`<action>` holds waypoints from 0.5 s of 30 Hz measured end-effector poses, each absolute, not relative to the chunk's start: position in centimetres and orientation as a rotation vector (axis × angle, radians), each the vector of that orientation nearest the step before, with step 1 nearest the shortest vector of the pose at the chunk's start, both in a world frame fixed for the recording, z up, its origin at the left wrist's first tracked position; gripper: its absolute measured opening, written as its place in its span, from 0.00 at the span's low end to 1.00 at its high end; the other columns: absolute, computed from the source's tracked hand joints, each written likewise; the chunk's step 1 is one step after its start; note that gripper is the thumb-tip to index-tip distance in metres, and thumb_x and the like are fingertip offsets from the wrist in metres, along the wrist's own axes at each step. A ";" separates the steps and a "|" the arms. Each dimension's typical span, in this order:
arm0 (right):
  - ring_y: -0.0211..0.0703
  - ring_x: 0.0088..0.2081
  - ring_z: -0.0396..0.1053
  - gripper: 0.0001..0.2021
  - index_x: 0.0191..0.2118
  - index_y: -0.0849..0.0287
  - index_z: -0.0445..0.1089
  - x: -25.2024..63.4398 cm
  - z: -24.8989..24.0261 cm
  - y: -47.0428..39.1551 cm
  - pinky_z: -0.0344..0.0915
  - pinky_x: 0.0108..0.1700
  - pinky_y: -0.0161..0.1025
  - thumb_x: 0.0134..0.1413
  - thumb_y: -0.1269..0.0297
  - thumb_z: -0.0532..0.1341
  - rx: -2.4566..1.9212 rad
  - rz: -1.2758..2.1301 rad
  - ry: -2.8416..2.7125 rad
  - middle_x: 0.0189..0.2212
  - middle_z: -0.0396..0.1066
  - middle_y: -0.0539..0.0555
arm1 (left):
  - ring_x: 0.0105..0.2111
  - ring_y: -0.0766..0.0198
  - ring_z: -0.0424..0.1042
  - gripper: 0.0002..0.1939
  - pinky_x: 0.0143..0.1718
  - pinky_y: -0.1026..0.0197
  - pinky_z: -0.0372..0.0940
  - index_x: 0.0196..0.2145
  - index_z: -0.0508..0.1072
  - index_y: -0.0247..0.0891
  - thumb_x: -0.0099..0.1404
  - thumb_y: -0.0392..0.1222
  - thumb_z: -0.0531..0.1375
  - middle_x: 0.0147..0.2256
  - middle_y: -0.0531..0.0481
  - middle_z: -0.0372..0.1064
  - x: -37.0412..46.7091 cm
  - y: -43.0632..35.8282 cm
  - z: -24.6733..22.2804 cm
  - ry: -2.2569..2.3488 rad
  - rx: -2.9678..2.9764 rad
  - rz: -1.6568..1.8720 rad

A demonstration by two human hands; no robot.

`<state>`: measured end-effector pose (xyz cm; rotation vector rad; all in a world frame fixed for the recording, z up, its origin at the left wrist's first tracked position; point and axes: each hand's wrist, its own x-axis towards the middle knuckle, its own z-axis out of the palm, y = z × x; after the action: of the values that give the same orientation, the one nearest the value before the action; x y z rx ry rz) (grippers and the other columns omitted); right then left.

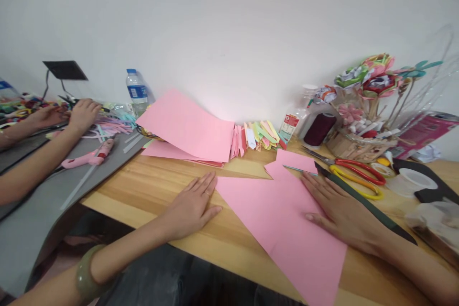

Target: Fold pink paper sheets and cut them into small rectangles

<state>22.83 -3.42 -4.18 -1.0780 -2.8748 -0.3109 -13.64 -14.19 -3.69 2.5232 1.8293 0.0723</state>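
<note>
A large pink paper sheet [283, 220] lies on the wooden table, its lower corner reaching past the front edge. My left hand [195, 205] rests flat on the wood, fingertips at the sheet's upper left corner, holding nothing. On the sheet's right side lies my right hand [333, 208], palm down with its fingers stretched out. Smaller pink pieces [292, 160] sit just above the sheet, with a thin dark strip by the right fingertips. A green-handled tool [369, 208], partly hidden, lies beyond my right hand.
Pink sheets [190, 129] and folded papers [263, 134] stand along the wall. Scissors [358, 172], a thread spool [320, 129] and a basket of paper flowers [362, 146] are at right. Left are a bottle [136, 91], a pink glue gun [89, 157] and another person's hands [84, 114].
</note>
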 end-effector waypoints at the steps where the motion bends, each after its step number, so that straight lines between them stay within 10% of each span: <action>1: 0.56 0.61 0.43 0.40 0.63 0.70 0.40 22.9 -4.2 -3.5 0.50 0.58 0.54 0.54 0.43 0.47 -1.077 -0.323 -2.875 0.60 0.46 0.67 | 0.62 0.55 0.42 0.34 0.60 0.51 0.44 0.62 0.47 0.31 0.67 0.57 0.40 0.62 0.39 0.40 -13.6 -14.2 -3.8 1.852 2.538 0.067; 15: 0.59 0.58 0.53 0.45 0.55 0.77 0.59 22.8 -5.0 -3.9 0.52 0.57 0.53 0.49 0.35 0.45 -1.206 -0.567 -2.720 0.56 0.55 0.72 | 0.61 0.46 0.44 0.41 0.57 0.44 0.46 0.57 0.57 0.22 0.62 0.63 0.42 0.60 0.32 0.45 -13.0 -14.4 -4.1 2.202 2.530 -0.078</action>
<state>22.80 -3.87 -5.01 -1.2065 -2.7202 -0.5668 -12.97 -14.40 -4.14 2.5301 2.2022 -0.0781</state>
